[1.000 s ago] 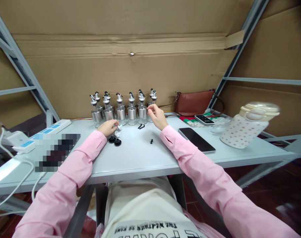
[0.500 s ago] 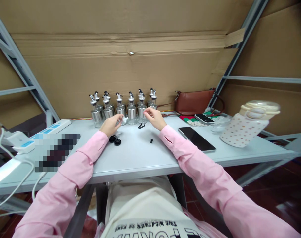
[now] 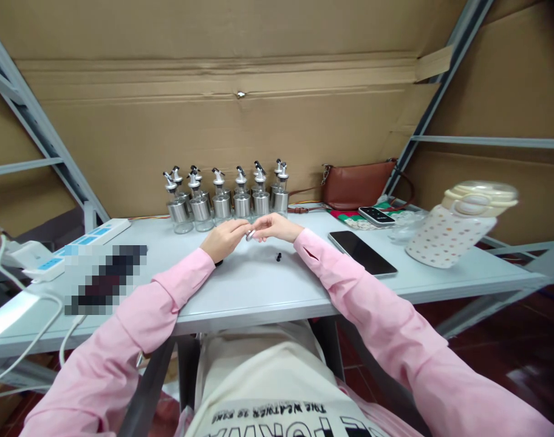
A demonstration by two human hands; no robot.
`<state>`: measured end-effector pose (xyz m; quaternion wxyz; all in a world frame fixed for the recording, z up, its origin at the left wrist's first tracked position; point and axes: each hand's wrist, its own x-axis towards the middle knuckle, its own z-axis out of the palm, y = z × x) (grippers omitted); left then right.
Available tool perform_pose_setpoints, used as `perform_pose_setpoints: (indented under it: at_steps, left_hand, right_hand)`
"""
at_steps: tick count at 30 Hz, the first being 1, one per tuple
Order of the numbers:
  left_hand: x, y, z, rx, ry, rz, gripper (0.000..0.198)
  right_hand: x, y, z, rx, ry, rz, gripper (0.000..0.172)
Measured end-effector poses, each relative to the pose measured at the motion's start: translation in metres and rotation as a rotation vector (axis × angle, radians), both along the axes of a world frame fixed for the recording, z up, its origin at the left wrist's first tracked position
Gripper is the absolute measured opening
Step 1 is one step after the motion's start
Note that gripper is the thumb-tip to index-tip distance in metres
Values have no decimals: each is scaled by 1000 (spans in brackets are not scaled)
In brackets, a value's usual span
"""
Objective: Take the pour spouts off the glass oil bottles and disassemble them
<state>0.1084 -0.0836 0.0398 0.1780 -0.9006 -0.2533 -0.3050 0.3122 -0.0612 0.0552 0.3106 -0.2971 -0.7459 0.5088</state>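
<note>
Silver pourer cap [image 3: 249,235], above the tabletop's [image 3: 259,285] middle in front of the oil bottles [image 3: 222,205] at its back edge, is pinched by left hand [image 3: 223,240] and right hand [image 3: 274,228] together, seemingly mid-assembly, which calls for a steady, aligned grip.

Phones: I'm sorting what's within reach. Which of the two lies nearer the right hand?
The larger dark phone, flat on the bare table close to the right hand; the smaller phone sits farther back on a patterned cloth.
</note>
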Motion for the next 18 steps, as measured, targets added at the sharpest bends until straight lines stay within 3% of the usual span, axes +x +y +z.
perform_pose_setpoints:
  at_steps: [5,12,18]
  left_hand:
    - [0,-8,7,5,-115,96,34]
    - [6,-10,5,-6,10,271,48]
    - [12,-10,0,-21,51,314,50]
  right_hand:
    - [-1,-1,1,-81,162,-37,30]
    - [-6,0,-4,20,234,-133,31]
    - [-15,-6,-7,11,195,-71,36]
